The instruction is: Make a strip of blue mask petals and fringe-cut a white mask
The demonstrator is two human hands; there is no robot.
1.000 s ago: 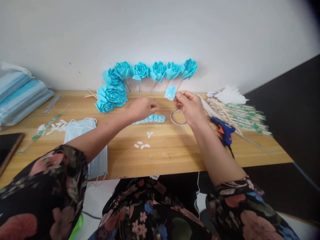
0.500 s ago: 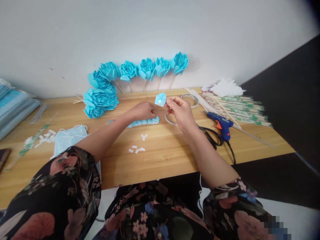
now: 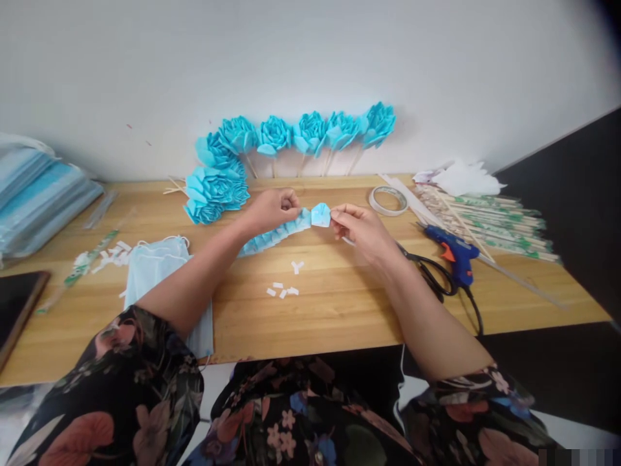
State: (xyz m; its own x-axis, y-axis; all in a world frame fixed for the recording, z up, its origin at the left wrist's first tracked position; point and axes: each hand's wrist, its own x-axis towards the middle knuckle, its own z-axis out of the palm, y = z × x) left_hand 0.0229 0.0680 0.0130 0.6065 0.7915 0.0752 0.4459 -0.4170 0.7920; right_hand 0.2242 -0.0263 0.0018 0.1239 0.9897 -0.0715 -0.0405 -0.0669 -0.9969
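My right hand (image 3: 363, 228) pinches the edge of a folded blue petal (image 3: 321, 215) between thumb and fingertips. Just left of that petal runs a strip of overlapping blue petals (image 3: 274, 237), slanting up towards its right end. My left hand (image 3: 272, 210) is closed, with thumb and fingertips at the top of the strip's right end; its grip is partly hidden. The held petal is right beside the end of the strip, and I cannot tell whether they touch. Several small white pieces (image 3: 283, 291) lie on the table below the strip.
Blue flowers on sticks (image 3: 310, 134) lean along the wall. To the right are a tape roll (image 3: 388, 201), a blue glue gun (image 3: 451, 252) with its cable, and wrapped sticks (image 3: 504, 223). Masks (image 3: 155, 262), a phone-like dark slab (image 3: 19, 304) and stacked masks (image 3: 53, 200) lie left.
My right hand has brought its petal down and left to the strip's end. My left hand now grips the strip, whose right end has risen. The view has shifted left.
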